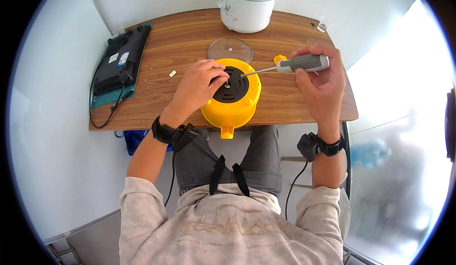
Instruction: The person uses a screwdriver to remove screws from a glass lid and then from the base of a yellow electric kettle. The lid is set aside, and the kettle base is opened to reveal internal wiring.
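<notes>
A round yellow appliance housing (230, 115) with a slotted black plate (239, 92) on top stands at the table's front edge, a spout-like tab pointing toward me. My left hand (195, 85) reaches over the plate, thumb and fingers pinched on a thin metal post (227, 83) at its centre. In my right hand (327, 87) is a screwdriver (303, 64) with a grey and white handle. Its shaft points left, almost level, and the tip lies over the right part of the black plate. Whether the tip touches the plate I cannot tell.
A clear round lid (231, 50) lies behind the housing, with a yellow knob (280, 59) to its right. At the back stands a white rice cooker (249, 9). A black flat device (121, 58) with a cable rests on a green mat (107, 100) at left. A small white piece (173, 74) lies nearby.
</notes>
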Action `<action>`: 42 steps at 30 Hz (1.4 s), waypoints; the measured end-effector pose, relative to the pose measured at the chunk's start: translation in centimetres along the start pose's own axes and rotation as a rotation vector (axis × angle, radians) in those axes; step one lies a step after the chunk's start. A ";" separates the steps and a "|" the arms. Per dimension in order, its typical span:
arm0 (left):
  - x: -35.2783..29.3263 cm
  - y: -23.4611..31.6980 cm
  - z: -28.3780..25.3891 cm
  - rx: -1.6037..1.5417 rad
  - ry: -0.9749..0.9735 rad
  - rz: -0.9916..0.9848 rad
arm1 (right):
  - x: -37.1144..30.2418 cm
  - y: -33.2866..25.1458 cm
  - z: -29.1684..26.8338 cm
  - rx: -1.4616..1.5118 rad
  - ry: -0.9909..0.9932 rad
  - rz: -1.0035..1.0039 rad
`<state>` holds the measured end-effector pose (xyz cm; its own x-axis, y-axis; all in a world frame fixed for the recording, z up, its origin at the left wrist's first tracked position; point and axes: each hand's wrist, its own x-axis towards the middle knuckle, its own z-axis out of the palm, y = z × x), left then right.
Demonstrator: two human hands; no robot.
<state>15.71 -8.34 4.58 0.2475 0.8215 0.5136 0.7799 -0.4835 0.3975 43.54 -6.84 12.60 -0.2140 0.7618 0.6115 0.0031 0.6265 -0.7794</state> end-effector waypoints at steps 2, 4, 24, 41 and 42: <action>0.0 0.1 -0.2 -0.021 -0.078 -0.073 | -0.1 0.2 -0.1 -0.007 0.002 0.008; 0.1 0.2 -0.4 -0.031 -0.120 -0.108 | -0.2 0.4 -0.2 -0.014 0.005 0.022; -0.5 0.1 -1.0 0.029 -0.179 -0.079 | -1.1 1.5 0.8 -0.027 -0.019 0.096; -0.8 1.5 -1.9 0.112 -0.203 -0.041 | -1.6 1.6 1.8 -0.037 -0.026 0.097; -0.8 1.5 -1.9 0.102 -0.203 -0.041 | -1.6 1.7 1.8 -0.040 -0.024 0.094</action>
<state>15.58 -10.26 6.19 0.3170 0.8889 0.3307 0.8432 -0.4238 0.3308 42.11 -7.29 10.10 -0.2346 0.8135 0.5321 0.0632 0.5590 -0.8268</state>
